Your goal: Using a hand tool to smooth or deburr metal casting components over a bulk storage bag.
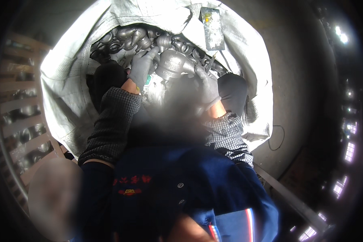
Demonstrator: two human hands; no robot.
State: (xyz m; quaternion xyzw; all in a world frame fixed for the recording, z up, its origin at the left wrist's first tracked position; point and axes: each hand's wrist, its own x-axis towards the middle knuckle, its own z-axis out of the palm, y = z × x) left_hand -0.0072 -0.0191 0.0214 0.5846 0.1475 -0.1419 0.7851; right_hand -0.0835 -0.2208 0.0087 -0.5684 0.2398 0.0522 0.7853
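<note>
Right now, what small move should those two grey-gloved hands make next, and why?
Perhaps bring the grey-gloved left hand against the large, rounded, grey metal fitting: its fingers lie close by, and the grey-gloved right hand is already at the fitting's other end.

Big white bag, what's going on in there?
A gloved person reaches into a white woven bag of metal pipe fittings. The right hand seems to hold the narrow end of a large fitting; the left hand is beside its wide body, touching or not, I can't tell. Smaller fittings lie piled beyond.
</note>
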